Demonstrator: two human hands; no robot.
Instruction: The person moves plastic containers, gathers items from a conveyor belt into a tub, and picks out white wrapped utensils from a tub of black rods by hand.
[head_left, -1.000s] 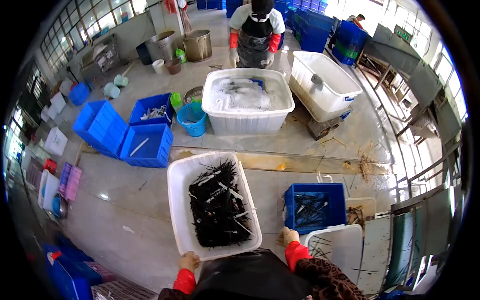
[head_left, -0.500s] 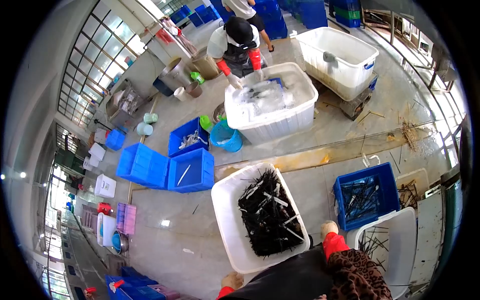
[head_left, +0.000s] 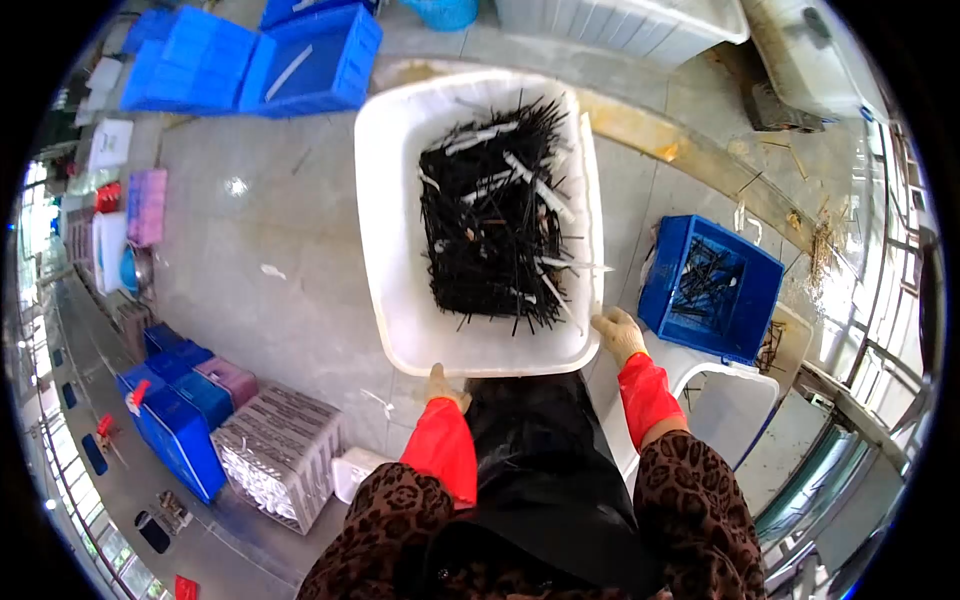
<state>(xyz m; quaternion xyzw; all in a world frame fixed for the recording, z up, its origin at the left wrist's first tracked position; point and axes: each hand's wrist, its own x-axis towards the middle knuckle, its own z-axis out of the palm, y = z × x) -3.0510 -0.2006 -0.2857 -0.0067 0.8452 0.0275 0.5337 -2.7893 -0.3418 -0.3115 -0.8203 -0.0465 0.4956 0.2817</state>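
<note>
A large white tub (head_left: 390, 200) stands in front of me, heaped with thin black sticks (head_left: 490, 250) and a few white strips. My left hand (head_left: 446, 388), in a pale glove with a red cuff, is at the tub's near rim; its fingers are partly hidden there. At the tub's near right corner is my right hand (head_left: 622, 334), gloved the same way, with its fingers close to the rim. Whether either hand grips the rim is too small to tell. A blue bin (head_left: 665, 280) holding dark sticks is just right of my right hand.
Blue crates (head_left: 330, 65) lie at the upper left. Another white tub (head_left: 620, 25) is at the top. Stacked blue boxes (head_left: 180, 420) and a grey slatted crate (head_left: 275, 450) stand at lower left. A white container (head_left: 735, 400) sits below the blue bin.
The view has tilted down, and the co-worker is out of frame. My right hand has come from beside the blue bin to the tub's near right corner. My left hand remains near the rim.
</note>
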